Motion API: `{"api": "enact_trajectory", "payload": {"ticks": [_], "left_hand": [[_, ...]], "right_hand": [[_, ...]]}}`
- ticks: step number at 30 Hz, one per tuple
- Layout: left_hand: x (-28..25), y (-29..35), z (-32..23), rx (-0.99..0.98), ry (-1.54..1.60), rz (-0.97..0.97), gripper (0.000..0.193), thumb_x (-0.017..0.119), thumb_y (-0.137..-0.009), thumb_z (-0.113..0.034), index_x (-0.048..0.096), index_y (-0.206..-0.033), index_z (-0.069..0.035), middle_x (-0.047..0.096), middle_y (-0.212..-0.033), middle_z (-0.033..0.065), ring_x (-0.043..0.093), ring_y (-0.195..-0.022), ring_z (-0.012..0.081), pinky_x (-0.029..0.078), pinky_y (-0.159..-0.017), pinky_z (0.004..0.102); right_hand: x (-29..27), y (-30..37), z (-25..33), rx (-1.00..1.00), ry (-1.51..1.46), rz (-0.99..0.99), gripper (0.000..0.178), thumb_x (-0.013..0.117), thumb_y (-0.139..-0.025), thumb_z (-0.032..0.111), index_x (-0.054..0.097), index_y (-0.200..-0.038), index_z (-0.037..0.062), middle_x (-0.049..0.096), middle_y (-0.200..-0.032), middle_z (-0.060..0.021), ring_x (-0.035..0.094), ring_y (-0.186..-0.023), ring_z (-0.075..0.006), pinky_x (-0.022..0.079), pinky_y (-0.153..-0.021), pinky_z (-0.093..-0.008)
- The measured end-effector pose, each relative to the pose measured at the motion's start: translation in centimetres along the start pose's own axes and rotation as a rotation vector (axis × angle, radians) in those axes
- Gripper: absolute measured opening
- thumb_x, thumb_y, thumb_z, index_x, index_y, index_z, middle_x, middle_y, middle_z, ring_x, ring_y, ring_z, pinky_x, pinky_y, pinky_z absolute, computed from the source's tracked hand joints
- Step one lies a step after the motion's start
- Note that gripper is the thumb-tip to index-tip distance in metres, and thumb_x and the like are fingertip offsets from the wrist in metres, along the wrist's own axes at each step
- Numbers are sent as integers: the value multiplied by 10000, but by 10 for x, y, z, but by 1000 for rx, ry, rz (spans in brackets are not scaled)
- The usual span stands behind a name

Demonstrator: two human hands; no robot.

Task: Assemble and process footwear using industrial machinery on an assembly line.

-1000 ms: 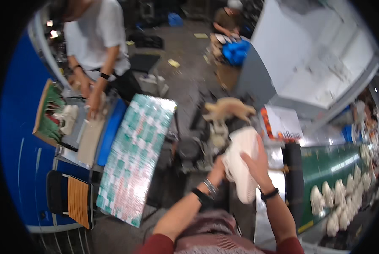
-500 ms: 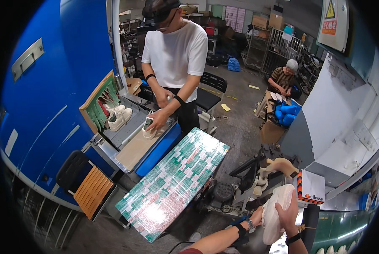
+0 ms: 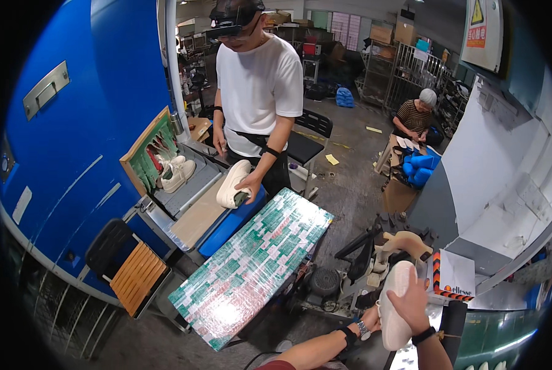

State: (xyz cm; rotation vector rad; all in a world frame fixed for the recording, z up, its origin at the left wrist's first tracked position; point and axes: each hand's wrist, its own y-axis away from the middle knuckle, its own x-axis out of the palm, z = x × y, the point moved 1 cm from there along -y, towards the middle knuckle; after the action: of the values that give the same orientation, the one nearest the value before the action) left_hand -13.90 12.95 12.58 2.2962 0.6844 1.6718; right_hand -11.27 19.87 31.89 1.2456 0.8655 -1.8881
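At the lower right I hold a cream-white shoe (image 3: 397, 330) upright, its smooth pale sole turned towards me. My right hand (image 3: 411, 305) grips it from the right, with the thumb lying across the sole. On the other side, my left hand (image 3: 371, 319) is closed at the shoe's edge, and its fingertips are partly hidden behind the shoe. A watch and a black band circle my left wrist; another black band is on my right wrist.
A long green-and-white patterned table (image 3: 251, 271) stands left of my arms. A white box (image 3: 456, 271) and machine parts (image 3: 325, 280) are close to my hands. Across the table a co-worker holds another cream shoe (image 3: 232, 185). A slatted chair (image 3: 137, 271) stands at left.
My right hand has shifted across the shoe, and the shoe has turned to show more sole. The co-worker has raised the other shoe from the cardboard-covered bench.
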Motion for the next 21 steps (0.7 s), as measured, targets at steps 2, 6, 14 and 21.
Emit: {"api": "enact_trajectory", "payload": {"ticks": [2,6,14,21], "left_hand": [[-10,-11,9,-10,131,8,489,356,-1068,-444,492,-1381,-93,618,-1314,122,658,-1150,225,565,-959,415],[-34,-24,16,-46,83,-58,457,403,-1046,-461,537,-1325,-125,628,-1197,66,662,-1055,201,558,-908,409],[-30,52,8,-142,-179,-130,884,347,-926,-780,439,-1488,-104,605,-1259,54,528,-1283,197,414,-1068,476],[21,66,-8,-141,300,334,714,481,-978,-623,482,-1444,-82,645,-1284,141,687,-1042,265,570,-902,394]], "right_hand": [[1,1,7,52,5,-12,991,801,-706,323,311,-1514,23,545,-1113,-256,592,-993,-455,488,-867,-504],[5,19,8,63,-55,-95,991,794,-701,293,305,-1521,30,530,-1123,-258,579,-1013,-458,478,-857,-515],[16,49,3,15,-194,-260,952,777,-704,203,321,-1519,18,510,-1201,-258,550,-1052,-456,465,-874,-510],[24,62,16,80,-170,-345,946,776,-697,191,322,-1508,18,496,-1233,-268,544,-1089,-472,462,-896,-517]]}}
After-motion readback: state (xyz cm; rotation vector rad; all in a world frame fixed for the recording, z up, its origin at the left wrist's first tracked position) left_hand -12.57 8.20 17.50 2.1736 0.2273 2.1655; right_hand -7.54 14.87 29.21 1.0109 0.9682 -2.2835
